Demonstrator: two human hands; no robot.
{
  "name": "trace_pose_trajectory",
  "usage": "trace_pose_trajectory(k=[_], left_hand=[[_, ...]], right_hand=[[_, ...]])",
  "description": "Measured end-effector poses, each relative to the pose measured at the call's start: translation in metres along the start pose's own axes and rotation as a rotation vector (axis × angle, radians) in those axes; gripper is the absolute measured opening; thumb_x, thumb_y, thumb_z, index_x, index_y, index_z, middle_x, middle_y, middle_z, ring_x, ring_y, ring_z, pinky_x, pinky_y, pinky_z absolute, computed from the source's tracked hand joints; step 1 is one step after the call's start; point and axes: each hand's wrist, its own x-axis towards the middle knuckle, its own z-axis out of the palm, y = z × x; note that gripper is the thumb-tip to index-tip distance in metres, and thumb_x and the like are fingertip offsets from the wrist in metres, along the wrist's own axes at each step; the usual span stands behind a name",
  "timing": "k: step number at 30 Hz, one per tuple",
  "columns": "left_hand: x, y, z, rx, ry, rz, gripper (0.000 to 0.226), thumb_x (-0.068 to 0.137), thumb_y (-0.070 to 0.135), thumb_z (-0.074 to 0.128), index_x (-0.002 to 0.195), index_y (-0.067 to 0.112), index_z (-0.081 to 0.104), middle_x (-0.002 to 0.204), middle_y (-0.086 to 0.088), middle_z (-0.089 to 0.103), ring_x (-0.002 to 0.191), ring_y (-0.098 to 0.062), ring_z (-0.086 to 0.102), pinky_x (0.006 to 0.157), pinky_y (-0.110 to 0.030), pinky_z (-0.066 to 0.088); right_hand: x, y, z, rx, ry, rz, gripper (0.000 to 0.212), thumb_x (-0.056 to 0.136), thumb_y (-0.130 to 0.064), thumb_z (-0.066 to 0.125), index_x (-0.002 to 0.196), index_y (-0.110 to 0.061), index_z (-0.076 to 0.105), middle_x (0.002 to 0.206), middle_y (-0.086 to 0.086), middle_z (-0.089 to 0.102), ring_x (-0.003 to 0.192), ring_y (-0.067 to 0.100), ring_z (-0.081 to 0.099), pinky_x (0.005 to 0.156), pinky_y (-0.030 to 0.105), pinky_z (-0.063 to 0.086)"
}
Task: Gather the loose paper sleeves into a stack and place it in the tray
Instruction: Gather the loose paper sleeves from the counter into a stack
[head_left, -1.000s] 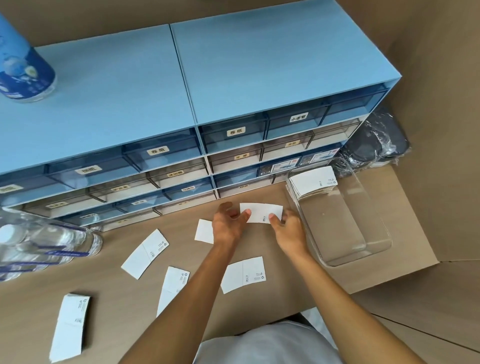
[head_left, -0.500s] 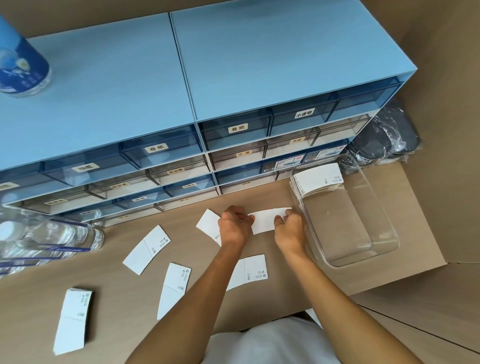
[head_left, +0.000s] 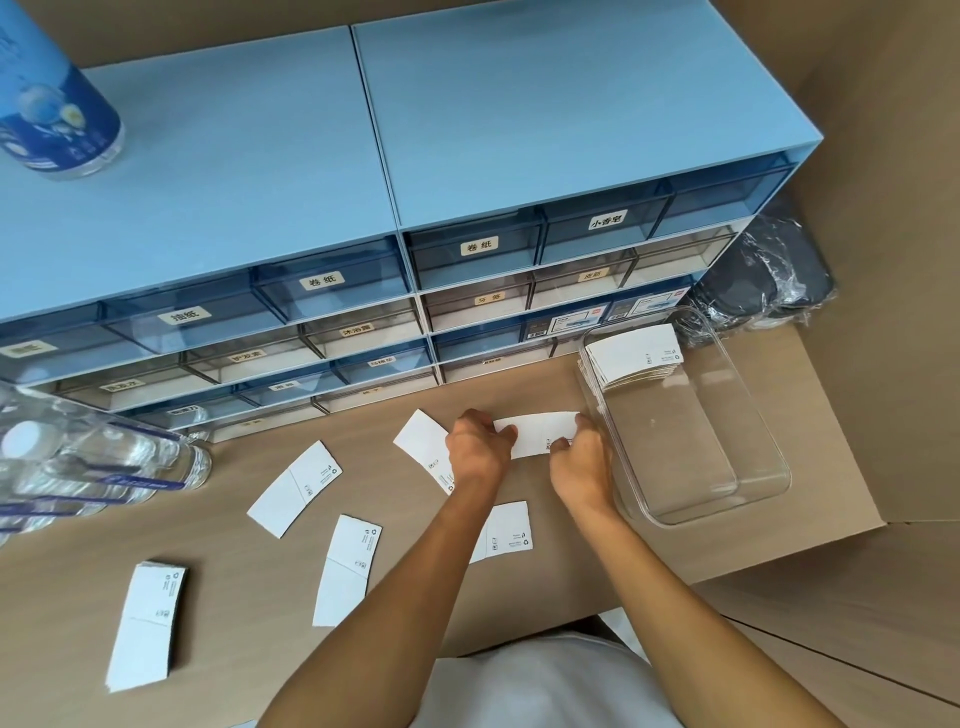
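Between my left hand (head_left: 475, 449) and my right hand (head_left: 579, 465) I hold a white paper sleeve (head_left: 540, 434), one end in each hand, low over the table just left of the clear tray (head_left: 748, 499). A stack of sleeves (head_left: 636, 358) leans in the tray's far end. Loose sleeves lie on the table: one (head_left: 423, 447) partly under my left hand, one (head_left: 296, 488) to the left, one (head_left: 348, 569) nearer me, one (head_left: 506, 530) partly behind my left forearm. A small stack (head_left: 148, 626) rests at the front left.
A blue drawer cabinet (head_left: 363, 171) stands behind the table, a blue-labelled bottle (head_left: 52, 109) on top. Clear water bottles (head_left: 88, 462) lie at the left. A dark wrapped bundle (head_left: 769, 280) sits behind the tray. Cardboard walls rise at the right.
Both hands have lowered the held sleeve towards the table and closed tighter on its ends. The camera view has shifted slightly downward.
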Motion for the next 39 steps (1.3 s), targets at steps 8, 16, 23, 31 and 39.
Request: trace_pose_trajectory(k=[8, 16, 23, 31, 39], left_hand=[[-0.003, -0.008, -0.008, 0.024, 0.052, -0.001, 0.033, 0.083, 0.014, 0.074, 0.113, 0.005, 0.065, 0.115, -0.016, 0.068, 0.096, -0.030, 0.066, 0.079, -0.027, 0.051], [-0.019, -0.020, -0.025, -0.052, 0.113, 0.012, 0.016, 0.081, 0.012, 0.075, 0.094, 0.008, 0.066, 0.083, -0.003, 0.062, 0.085, -0.026, 0.060, 0.074, -0.030, 0.051], [-0.054, -0.074, -0.053, -0.115, 0.121, -0.021, 0.019, 0.077, 0.013, 0.080, 0.082, 0.011, 0.061, 0.073, 0.000, 0.059, 0.065, -0.020, 0.056, 0.063, -0.031, 0.051], [-0.075, -0.107, -0.056, 0.009, 0.109, -0.025, 0.018, 0.076, 0.011, 0.078, 0.083, 0.006, 0.062, 0.086, -0.012, 0.064, 0.077, -0.028, 0.057, 0.070, -0.032, 0.049], [-0.081, -0.104, -0.049, 0.306, 0.162, 0.046, 0.031, 0.082, 0.023, 0.071, 0.103, 0.004, 0.058, 0.110, -0.018, 0.061, 0.103, -0.036, 0.056, 0.085, -0.038, 0.046]], right_hand=[[0.004, 0.009, 0.002, 0.225, -0.053, 0.119, 0.025, 0.082, 0.001, 0.050, 0.103, -0.006, 0.062, 0.092, 0.006, 0.069, 0.099, 0.033, 0.064, 0.089, 0.041, 0.052], [-0.007, 0.012, 0.001, 0.316, -0.061, 0.113, 0.022, 0.081, 0.005, 0.057, 0.074, -0.017, 0.060, 0.067, -0.006, 0.058, 0.070, 0.019, 0.059, 0.065, 0.027, 0.047], [-0.041, 0.032, 0.001, 0.170, -0.224, -0.023, 0.014, 0.083, -0.009, 0.067, 0.075, -0.015, 0.058, 0.070, -0.005, 0.059, 0.065, 0.009, 0.058, 0.058, 0.019, 0.042], [-0.069, 0.052, 0.013, -0.121, -0.210, -0.043, 0.024, 0.079, -0.018, 0.069, 0.070, 0.003, 0.061, 0.071, 0.014, 0.066, 0.070, 0.030, 0.061, 0.062, 0.031, 0.046], [-0.072, 0.046, 0.016, -0.132, -0.170, 0.006, 0.018, 0.081, -0.019, 0.068, 0.073, -0.007, 0.057, 0.076, 0.008, 0.063, 0.074, 0.026, 0.055, 0.063, 0.024, 0.037]])
